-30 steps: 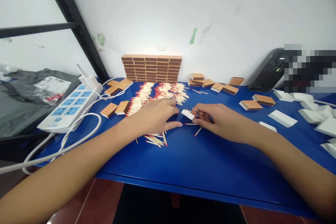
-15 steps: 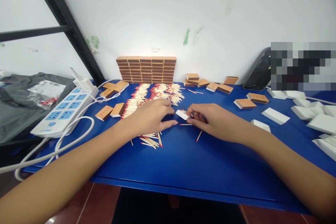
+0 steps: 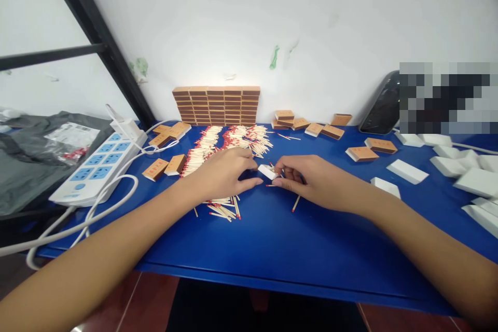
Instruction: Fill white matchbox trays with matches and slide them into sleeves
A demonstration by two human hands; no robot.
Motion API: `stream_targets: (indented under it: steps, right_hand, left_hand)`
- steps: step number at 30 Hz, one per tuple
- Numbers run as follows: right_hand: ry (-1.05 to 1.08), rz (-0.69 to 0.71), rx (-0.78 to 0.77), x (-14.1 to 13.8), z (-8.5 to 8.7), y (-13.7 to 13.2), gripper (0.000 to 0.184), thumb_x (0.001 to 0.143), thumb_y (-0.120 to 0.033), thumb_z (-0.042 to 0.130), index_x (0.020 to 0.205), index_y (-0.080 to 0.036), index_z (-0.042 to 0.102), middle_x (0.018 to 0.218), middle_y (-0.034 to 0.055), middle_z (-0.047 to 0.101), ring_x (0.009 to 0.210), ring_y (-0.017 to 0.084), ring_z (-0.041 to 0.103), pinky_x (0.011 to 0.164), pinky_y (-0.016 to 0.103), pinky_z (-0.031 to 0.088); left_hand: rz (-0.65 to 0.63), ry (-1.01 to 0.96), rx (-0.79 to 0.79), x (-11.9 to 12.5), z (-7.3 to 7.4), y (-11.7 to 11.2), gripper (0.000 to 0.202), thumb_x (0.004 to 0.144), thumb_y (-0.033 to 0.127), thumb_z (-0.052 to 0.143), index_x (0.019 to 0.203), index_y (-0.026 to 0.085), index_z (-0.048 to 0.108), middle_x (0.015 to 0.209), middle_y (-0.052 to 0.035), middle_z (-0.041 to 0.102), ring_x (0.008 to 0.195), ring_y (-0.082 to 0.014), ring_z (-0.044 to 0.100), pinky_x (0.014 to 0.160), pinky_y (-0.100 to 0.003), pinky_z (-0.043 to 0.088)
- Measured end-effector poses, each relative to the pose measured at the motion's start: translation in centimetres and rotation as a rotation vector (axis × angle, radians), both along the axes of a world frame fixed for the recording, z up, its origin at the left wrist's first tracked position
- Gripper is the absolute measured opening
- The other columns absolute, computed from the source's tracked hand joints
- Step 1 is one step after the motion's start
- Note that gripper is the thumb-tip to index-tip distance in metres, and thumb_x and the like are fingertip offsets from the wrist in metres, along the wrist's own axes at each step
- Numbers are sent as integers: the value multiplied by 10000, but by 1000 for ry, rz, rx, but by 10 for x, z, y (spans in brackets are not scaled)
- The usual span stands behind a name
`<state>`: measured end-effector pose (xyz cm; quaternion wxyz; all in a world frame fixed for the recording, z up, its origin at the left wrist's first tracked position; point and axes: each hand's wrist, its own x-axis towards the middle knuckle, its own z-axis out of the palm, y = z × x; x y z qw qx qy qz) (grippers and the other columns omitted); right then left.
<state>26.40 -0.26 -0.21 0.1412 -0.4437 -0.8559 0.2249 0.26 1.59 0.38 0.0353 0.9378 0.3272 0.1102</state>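
A small white matchbox tray (image 3: 266,171) sits tilted between my hands, low over the blue table. At its right end my right hand (image 3: 307,175) pinches it between thumb and fingers; some matches show by the fingertips. My left hand (image 3: 227,172) is just left of the tray, palm down over loose matches, its thumb apart from its curved fingers and nothing visible between them. Red-headed matches (image 3: 208,140) lie in heaps behind and under that hand. A few more matches (image 3: 225,210) are scattered in front of it, and a single match (image 3: 296,204) lies below my right hand.
A wall of stacked matchboxes (image 3: 218,106) stands at the back. Loose brown matchbox sleeves (image 3: 361,153) lie left and right. White trays (image 3: 407,171) pile up at the right, near a dark device (image 3: 383,104). A power strip (image 3: 97,166) with white cables occupies the left.
My right hand and the white tray have shifted slightly left, closer to my left hand. My left hand is nearly still. The view has tilted a little.
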Motion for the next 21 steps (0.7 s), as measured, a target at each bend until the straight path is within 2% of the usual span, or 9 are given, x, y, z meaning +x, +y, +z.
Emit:
stream_targets:
  steps: [14,21]
  right_hand:
    - [17,-17,-7,-3,4,-3,388,1036,-602,589,980,-233,693,773,9,689,676,174,587,640,323,395]
    - [-6,-39,24,-5,5,-6,438,1028,-642,582,934,-223,663,776,20,695,672,177,585,629,324,385]
  left_hand:
    - [-17,-48,0,-2,-3,3,250,1037,389,676,1021,164,783,995,-76,700,922,-222,672,789,-357,503]
    - [7,-61,-9,-5,-3,6,264,1038,389,663,1101,173,800,1005,-86,711,926,-231,679,802,-378,531]
